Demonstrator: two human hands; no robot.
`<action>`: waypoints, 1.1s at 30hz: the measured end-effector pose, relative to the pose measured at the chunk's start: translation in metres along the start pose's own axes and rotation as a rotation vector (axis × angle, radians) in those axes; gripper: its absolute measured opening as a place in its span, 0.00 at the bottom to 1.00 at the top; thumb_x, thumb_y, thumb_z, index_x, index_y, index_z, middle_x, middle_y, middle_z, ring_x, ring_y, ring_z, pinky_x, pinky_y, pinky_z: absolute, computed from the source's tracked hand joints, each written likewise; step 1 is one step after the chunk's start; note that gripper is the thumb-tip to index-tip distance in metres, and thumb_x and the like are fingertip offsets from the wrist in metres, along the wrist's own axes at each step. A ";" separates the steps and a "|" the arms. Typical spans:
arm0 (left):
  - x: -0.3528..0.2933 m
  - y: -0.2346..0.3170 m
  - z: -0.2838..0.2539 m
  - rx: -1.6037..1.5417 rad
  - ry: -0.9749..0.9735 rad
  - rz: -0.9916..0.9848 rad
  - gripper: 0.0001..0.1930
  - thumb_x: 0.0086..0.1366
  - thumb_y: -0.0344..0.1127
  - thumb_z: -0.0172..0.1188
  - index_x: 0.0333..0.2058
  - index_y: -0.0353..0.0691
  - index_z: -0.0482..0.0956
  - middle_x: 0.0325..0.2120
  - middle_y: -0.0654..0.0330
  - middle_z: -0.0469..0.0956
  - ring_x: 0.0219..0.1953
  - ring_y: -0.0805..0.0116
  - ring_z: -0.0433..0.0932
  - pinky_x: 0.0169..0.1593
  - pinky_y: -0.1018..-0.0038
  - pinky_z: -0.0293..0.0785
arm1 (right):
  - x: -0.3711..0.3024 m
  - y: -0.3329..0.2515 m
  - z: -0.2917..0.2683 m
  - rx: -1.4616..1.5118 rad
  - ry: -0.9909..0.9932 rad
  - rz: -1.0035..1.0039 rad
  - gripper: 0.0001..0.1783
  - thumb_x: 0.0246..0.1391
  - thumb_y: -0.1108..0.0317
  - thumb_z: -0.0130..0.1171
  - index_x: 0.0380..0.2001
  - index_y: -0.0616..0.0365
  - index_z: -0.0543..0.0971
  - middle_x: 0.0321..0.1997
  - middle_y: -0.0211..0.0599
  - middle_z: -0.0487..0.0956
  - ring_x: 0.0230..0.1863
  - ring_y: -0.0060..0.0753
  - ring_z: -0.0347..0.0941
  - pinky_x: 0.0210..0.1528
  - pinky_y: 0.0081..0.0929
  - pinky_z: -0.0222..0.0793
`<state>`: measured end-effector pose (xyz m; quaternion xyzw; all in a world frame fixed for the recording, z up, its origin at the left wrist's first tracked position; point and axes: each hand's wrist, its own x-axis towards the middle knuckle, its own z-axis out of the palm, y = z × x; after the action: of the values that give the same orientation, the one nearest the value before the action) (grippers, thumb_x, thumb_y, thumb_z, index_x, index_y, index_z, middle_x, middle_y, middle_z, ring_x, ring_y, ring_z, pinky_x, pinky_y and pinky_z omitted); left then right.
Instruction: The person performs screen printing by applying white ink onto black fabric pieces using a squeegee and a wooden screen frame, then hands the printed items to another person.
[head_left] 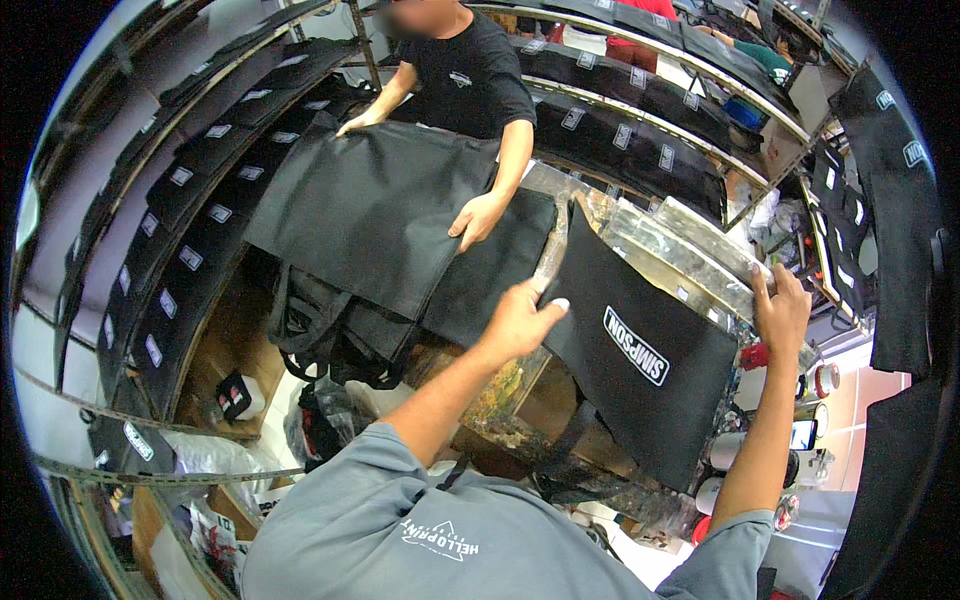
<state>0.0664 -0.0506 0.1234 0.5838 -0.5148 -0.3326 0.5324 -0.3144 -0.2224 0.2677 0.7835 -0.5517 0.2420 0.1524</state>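
Observation:
A flat black fabric bag (620, 380) with a white-bordered label lies on the worktable before me. My left hand (525, 322) is closed at its left edge, thumb on top; the fingertips are partly hidden. Beside that hand runs a stained wooden strip (552, 250). My right hand (783, 308) is raised at the right, fingers bent over the end of a long, pale, ink-stained frame (690, 245) behind the fabric. Across the table, a co-worker's hand (478, 220) grips the edge of a plain black bag (380, 205); their other hand (365, 120) rests at its far side.
Racks of black printed fabric pieces (625, 135) stand behind and along the left (185, 255). Jars (826, 378), tins and a phone (803, 434) crowd the table's right side. Black straps (320, 325) hang off the front left. A box (240, 397) lies below.

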 end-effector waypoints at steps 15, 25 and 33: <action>0.071 0.040 -0.159 0.088 -0.029 0.028 0.25 0.68 0.35 0.70 0.59 0.25 0.80 0.51 0.56 0.85 0.51 0.68 0.83 0.58 0.70 0.78 | -0.001 -0.003 -0.001 0.013 0.000 0.013 0.31 0.66 0.40 0.61 0.46 0.61 0.84 0.44 0.51 0.84 0.49 0.55 0.77 0.55 0.47 0.65; 0.156 0.004 -0.364 0.939 0.460 -0.326 0.34 0.65 0.44 0.74 0.67 0.40 0.75 0.58 0.54 0.81 0.57 0.57 0.80 0.62 0.57 0.74 | -0.003 -0.006 -0.003 -0.008 -0.033 0.043 0.29 0.67 0.44 0.61 0.47 0.64 0.83 0.45 0.52 0.83 0.50 0.57 0.78 0.61 0.51 0.65; -0.029 -0.051 -0.162 0.646 0.441 0.526 0.13 0.73 0.42 0.68 0.39 0.37 0.88 0.31 0.51 0.86 0.31 0.49 0.84 0.37 0.57 0.80 | -0.005 0.002 0.003 -0.030 0.022 -0.043 0.29 0.70 0.44 0.59 0.47 0.64 0.82 0.44 0.53 0.82 0.49 0.58 0.77 0.57 0.49 0.66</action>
<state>0.2239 0.0173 0.1039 0.6262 -0.5969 0.1225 0.4864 -0.3172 -0.2208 0.2619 0.7901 -0.5365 0.2391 0.1754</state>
